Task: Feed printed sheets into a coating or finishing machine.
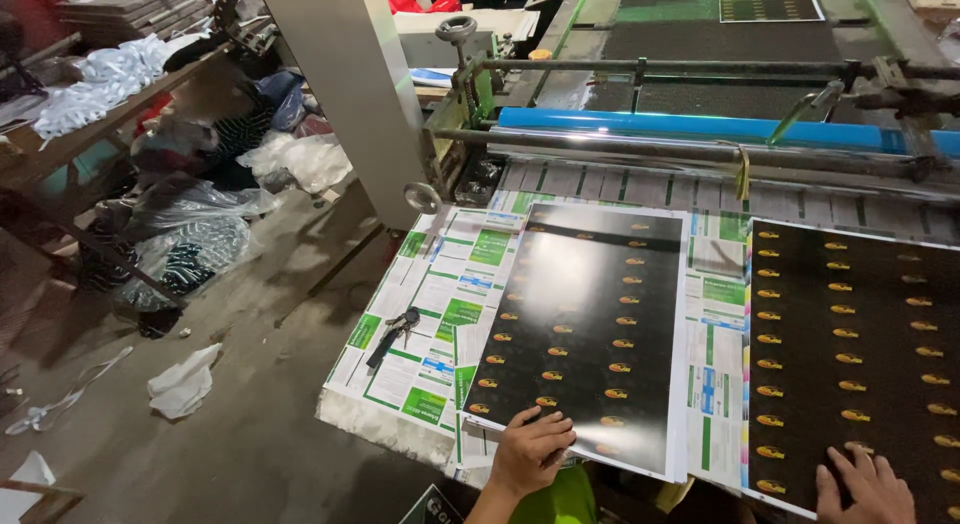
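The left hand [530, 451] lay flat, fingers spread, on a glossy black printed sheet with gold ovals [590, 329] — holding nothing; the right hand [865, 484] pressed a similar sheet [860, 354] beside it.

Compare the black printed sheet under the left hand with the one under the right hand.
The left black sheet looks glossy, with broad glare; the right black sheet looks matte. The left sheet lies skewed and tops a stack; the right sheet lies squarer and runs past the picture's edge. Both carry rows of gold ovals, with the left hand and right hand on their near edges.
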